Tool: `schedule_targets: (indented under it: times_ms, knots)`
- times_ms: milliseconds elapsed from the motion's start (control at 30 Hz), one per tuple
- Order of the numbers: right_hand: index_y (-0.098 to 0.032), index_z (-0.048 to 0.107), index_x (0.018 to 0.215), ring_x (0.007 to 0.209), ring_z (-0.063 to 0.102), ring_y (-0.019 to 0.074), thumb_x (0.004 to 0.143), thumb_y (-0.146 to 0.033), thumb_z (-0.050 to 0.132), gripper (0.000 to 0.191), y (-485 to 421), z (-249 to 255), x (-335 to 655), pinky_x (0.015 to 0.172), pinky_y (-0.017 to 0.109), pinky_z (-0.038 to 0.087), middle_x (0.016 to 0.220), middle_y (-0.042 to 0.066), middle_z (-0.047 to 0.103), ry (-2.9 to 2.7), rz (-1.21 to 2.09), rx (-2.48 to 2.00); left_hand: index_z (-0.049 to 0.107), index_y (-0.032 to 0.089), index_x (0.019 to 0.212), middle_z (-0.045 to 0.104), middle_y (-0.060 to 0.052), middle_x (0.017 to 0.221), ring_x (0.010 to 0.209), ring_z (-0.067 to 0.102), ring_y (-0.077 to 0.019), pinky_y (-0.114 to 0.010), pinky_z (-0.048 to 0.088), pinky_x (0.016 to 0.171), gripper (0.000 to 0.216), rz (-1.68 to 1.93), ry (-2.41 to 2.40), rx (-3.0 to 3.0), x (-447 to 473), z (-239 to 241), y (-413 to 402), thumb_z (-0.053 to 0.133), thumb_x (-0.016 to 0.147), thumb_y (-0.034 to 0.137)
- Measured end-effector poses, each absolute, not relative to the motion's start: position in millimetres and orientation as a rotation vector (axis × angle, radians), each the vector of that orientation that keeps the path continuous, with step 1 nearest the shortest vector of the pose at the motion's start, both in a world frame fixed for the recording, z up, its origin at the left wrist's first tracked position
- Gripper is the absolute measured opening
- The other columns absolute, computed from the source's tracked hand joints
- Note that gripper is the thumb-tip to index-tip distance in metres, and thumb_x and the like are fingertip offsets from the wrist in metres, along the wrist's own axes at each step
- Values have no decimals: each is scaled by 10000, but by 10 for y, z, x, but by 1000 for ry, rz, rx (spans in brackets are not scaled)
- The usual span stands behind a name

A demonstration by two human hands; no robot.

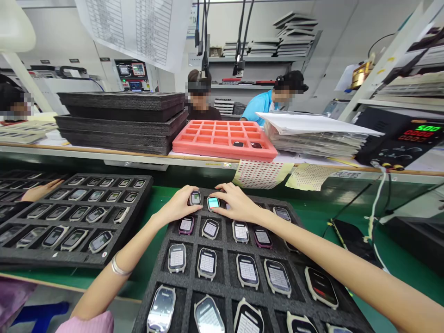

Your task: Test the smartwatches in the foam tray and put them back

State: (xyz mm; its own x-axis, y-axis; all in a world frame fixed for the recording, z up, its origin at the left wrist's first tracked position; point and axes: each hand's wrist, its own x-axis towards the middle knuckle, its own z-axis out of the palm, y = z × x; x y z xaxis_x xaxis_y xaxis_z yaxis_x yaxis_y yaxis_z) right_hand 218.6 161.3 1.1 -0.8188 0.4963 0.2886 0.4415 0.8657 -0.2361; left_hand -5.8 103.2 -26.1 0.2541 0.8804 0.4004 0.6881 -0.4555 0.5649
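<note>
At the far row of a black foam tray point(160, 273), my left hand point(178, 203) pinches a smartwatch without a strap point(195, 198) between thumb and fingers. Beside it, my right hand point(237, 203) has its thumb and fingers around a second smartwatch point(213, 203), whose screen glows cyan. Both watches are in or just above the tray's compartments; which, I cannot tell. Nearer to me, several watch bodies lie face up in their compartments, most with keypad-like screens, such as a light-framed watch point(247, 270) and a purple-framed one point(262, 237). My right forearm covers part of the tray's right side.
A second foam tray of watches point(137, 217) lies on the left, with another person's hand point(43, 189) by it. On the shelf stand stacked black foam trays point(121, 125), a red tray point(222, 152), papers point(312, 134) and a power supply point(402, 138). A phone point(357, 240) and cables lie right.
</note>
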Motion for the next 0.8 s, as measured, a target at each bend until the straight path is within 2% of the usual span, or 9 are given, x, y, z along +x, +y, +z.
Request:
schedule_targets:
  times_ms: [100, 233, 467, 633, 800]
  knots:
    - [-172, 513, 1305, 1146, 457, 324, 877, -399, 572, 488, 1610, 54, 2304, 951, 525, 389, 1259, 155, 529, -2708, 189, -694, 543, 158, 1142, 584, -94, 1041, 973, 587, -247, -398, 480, 864, 422, 921, 1452, 2313, -113, -247, 1037, 655, 791, 363]
    - [-161, 312, 1437, 1277, 381, 295, 956, -405, 430, 552, 1494, 101, 2473, 1024, 505, 357, 1365, 144, 471, -2709, 182, -675, 551, 169, 1163, 599, -108, 1093, 1029, 567, -267, -412, 463, 900, 452, 818, 1430, 2407, -128, -227, 948, 633, 807, 435]
    - [-73, 283, 1442, 1364, 276, 288, 977, -462, 352, 611, 1285, 60, 2512, 1103, 491, 278, 1465, 197, 317, -2836, 192, -675, 541, 145, 1192, 494, -153, 1238, 1140, 470, -294, -465, 391, 972, 415, 786, 1502, 2520, 17, -116, 943, 449, 915, 440]
    - [-24, 296, 1425, 1361, 283, 293, 968, -489, 352, 654, 1343, -8, 2349, 1115, 477, 272, 1451, 222, 329, -2846, 243, -676, 548, 185, 1180, 554, -106, 1186, 1131, 492, -251, -427, 406, 954, 325, 653, 1385, 2635, 139, -70, 1057, 367, 956, 335]
    - [-13, 240, 1444, 1322, 356, 313, 978, -507, 285, 680, 1318, 31, 2359, 1080, 497, 323, 1423, 241, 367, -2829, 262, -730, 578, 187, 1145, 522, -124, 1237, 1169, 469, -266, -456, 407, 952, 320, 568, 1339, 2686, 170, -151, 1080, 359, 954, 322]
